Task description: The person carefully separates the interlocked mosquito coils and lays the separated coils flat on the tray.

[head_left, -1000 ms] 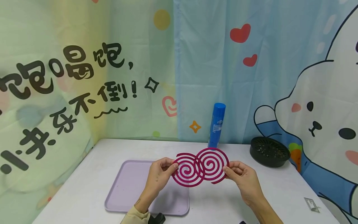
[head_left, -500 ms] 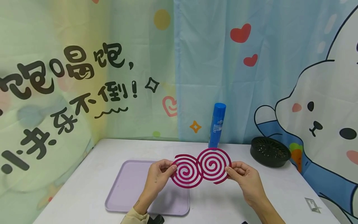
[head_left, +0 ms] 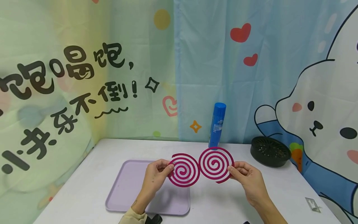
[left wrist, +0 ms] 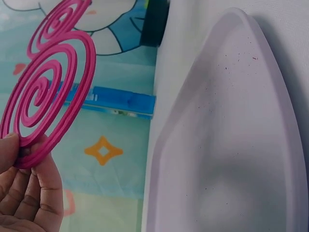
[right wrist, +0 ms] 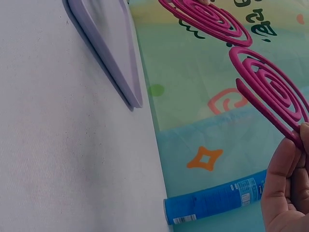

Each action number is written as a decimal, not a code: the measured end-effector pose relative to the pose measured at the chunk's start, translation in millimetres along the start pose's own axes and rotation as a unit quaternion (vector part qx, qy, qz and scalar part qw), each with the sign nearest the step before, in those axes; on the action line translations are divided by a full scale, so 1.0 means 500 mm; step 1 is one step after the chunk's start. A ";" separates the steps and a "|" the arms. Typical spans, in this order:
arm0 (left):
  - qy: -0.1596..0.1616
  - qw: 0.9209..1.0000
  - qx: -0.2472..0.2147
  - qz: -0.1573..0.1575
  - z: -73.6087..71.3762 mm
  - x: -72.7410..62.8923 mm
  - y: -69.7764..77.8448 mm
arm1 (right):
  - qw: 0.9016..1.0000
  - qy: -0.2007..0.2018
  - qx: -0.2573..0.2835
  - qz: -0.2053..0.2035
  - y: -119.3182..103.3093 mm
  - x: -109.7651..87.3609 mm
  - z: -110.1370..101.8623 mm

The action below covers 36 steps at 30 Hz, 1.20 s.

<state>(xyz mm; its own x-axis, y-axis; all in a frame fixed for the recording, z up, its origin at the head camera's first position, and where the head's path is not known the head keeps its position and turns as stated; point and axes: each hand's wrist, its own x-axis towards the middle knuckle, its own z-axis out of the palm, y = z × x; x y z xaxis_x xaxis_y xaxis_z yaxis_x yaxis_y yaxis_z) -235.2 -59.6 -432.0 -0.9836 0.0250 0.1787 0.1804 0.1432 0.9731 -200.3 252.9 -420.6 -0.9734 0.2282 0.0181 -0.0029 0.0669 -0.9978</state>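
Note:
In the head view two magenta mosquito coils are held up side by side above the table, their rims meeting edge to edge. My left hand [head_left: 156,175] pinches the left coil [head_left: 182,173] by its outer ring, between thumb and fingers. The right coil [head_left: 214,163] is gripped the same way at its right rim by my right hand [head_left: 249,180]. From the left wrist, the near coil [left wrist: 41,92] appears tilted, thumb and fingertips at its lower rim. The right wrist view shows the other coil [right wrist: 277,87] with its loose outer end pointing away from the fingers.
A lilac tray [head_left: 120,196] lies on the white table [head_left: 218,202], under my left forearm; dark specks dot it in the left wrist view. Behind the coils stands a blue spray can [head_left: 216,124]. A black round perforated box [head_left: 270,151] and a small metal piece [head_left: 312,205] are at the right.
The two coils overlapped and were interlocked in view a second ago; now they sit apart, edge to edge. My left hand has moved slightly left, my right hand slightly right.

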 end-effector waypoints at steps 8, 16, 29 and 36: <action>0.013 1.000 0.000 0.006 -0.012 0.000 -0.004 | 1.000 0.004 0.006 -0.002 -0.002 0.001 0.003; 0.034 0.999 0.009 0.012 -0.026 -0.004 -0.009 | 1.000 -0.004 0.004 0.012 -0.002 0.003 0.006; 0.041 0.999 0.002 -0.001 -0.050 -0.005 -0.018 | 0.999 -0.020 -0.009 0.036 0.007 0.004 0.022; 0.043 0.999 -0.005 -0.012 -0.064 -0.005 -0.025 | 0.998 -0.028 -0.018 0.044 0.009 0.005 0.039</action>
<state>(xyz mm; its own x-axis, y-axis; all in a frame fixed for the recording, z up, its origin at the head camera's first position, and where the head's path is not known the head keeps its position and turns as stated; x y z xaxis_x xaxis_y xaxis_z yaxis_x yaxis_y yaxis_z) -235.1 -93.0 -440.0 -0.9837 -0.0642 0.1677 0.1581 0.1336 0.9783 -207.0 234.7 -426.2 -0.9808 0.1806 -0.0735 0.0900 0.0847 -0.9923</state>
